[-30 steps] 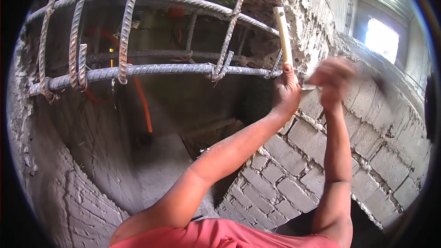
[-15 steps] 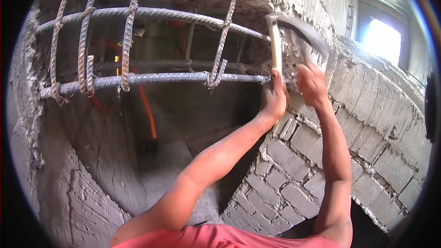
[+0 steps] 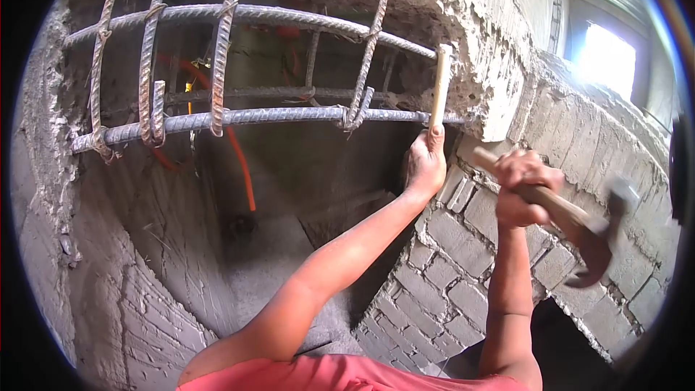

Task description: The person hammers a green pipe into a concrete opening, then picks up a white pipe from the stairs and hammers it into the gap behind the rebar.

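Note:
My left hand [image 3: 426, 163] is closed around the lower part of a pale straight rod [image 3: 440, 90]. The rod stands nearly upright beside the broken concrete edge [image 3: 474, 80], crossing in front of the ends of the rebar; its lower end is hidden by the hand. My right hand [image 3: 527, 187] grips a claw hammer [image 3: 561, 210] by its wooden handle. The hammer's head, slightly blurred, points down and right, away from the rod and in front of the block wall [image 3: 460, 242].
Long horizontal rebar [image 3: 275, 116] with tied vertical stirrups [image 3: 221, 65] spans the opening on the left. An orange tube [image 3: 242, 174] hangs behind it. Rough plastered concrete [image 3: 43, 181] borders the far left, and a bright window [image 3: 608, 61] shows at upper right.
The hammer has swung from the rod's top down and to the right with my right hand. My left hand stays on the rod; the view has shifted slightly.

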`<action>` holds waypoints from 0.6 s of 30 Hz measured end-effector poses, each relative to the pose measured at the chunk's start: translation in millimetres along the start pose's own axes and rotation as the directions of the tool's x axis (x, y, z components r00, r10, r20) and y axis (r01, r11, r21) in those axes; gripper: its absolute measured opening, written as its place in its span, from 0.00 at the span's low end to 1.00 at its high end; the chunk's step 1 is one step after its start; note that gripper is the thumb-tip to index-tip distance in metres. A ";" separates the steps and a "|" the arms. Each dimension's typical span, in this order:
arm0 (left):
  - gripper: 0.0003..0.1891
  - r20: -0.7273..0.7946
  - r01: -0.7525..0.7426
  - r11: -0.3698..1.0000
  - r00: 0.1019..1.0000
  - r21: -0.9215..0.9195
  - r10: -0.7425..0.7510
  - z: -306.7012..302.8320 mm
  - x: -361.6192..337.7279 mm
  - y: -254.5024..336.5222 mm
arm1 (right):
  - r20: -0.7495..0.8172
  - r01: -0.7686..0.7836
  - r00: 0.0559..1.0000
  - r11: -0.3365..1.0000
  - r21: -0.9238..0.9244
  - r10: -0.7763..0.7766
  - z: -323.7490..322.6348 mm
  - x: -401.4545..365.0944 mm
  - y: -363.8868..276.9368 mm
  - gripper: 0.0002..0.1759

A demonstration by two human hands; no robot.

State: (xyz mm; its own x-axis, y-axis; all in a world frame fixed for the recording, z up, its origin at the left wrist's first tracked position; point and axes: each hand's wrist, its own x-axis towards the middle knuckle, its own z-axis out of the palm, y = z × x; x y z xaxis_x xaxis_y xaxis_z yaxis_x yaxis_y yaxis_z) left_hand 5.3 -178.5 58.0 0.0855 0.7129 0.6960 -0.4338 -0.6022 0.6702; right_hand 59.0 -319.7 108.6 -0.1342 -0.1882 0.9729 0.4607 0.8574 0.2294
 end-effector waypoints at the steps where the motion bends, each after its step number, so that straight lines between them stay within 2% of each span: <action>1: 0.29 0.030 0.053 0.998 0.998 -0.044 -0.052 0.3 -5.4 -4.5 | 0.025 -0.068 0.997 0.992 -0.110 0.071 -2.4 -9.3 1.6 0.40; 2: 0.29 0.035 0.062 0.997 0.998 -0.042 -0.061 2.8 -8.4 -9.5 | 0.042 -0.135 0.988 0.966 -0.219 0.147 -5.1 -17.3 0.9 0.40; 3: 0.29 0.039 0.030 0.985 0.999 -0.172 -0.024 6.7 -8.2 -12.5 | 0.048 -0.228 0.969 0.950 -0.215 0.244 -8.1 -24.1 -3.5 0.33; 4: 0.28 0.038 -0.008 0.954 0.999 -0.299 0.020 9.2 -6.9 -10.3 | 0.137 -0.232 0.954 0.945 -0.231 0.268 -9.2 -20.0 -8.0 0.34; 5: 0.28 0.102 0.031 0.931 0.995 -0.364 0.007 11.3 -6.8 -7.9 | 0.104 -0.288 0.943 0.933 -0.215 0.315 -8.4 -18.0 -11.1 0.34; 6: 0.28 0.101 0.022 0.931 0.995 -0.364 0.016 12.7 -4.1 -5.5 | 0.074 -0.343 0.929 0.919 -0.195 0.363 -5.9 -16.7 -13.0 0.34; 8: 0.28 0.154 0.096 0.843 0.988 -0.529 -0.016 14.5 0.8 -3.4 | 0.043 -0.292 0.952 0.943 -0.157 0.302 -0.9 -12.0 -11.9 0.33; 9: 0.28 0.089 0.079 0.845 0.995 -0.529 -0.038 16.4 3.4 -1.8 | 0.011 -0.242 0.969 0.962 -0.123 0.245 -0.4 -9.0 -9.9 0.32; 10: 0.28 0.081 0.065 0.846 0.996 -0.529 -0.026 18.0 7.8 -4.6 | -0.035 -0.269 0.963 0.960 -0.077 0.267 -1.7 -8.9 -9.3 0.32; 12: 0.29 0.062 -0.018 0.839 0.996 -0.544 0.061 20.7 18.0 -11.1 | -0.092 -0.221 0.971 0.975 0.019 0.222 -6.4 -7.6 -6.6 0.31; 14: 0.30 0.023 -0.043 0.831 0.997 -0.555 0.068 24.2 25.3 -9.6 | -0.100 -0.148 0.984 0.989 0.018 0.149 -9.7 -0.5 -3.7 0.34; 17: 0.31 0.046 0.010 0.853 0.999 -0.521 0.017 21.6 21.4 1.4 | -0.066 -0.071 0.995 0.997 -0.035 0.069 -16.4 7.1 6.3 0.38; 18: 0.32 0.113 0.078 0.799 0.993 -0.597 -0.012 20.7 16.4 11.4 | -0.018 -0.068 0.998 0.996 -0.054 0.067 -18.2 10.6 8.9 0.40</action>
State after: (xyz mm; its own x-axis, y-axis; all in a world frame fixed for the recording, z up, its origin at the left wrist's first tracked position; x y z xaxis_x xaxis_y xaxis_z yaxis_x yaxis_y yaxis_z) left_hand 20.4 -181.1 82.5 0.1921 0.6750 0.7124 -0.8750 -0.2109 0.4357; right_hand 77.7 -322.7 121.4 -0.0873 -0.1389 0.9865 0.5151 0.8413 0.1640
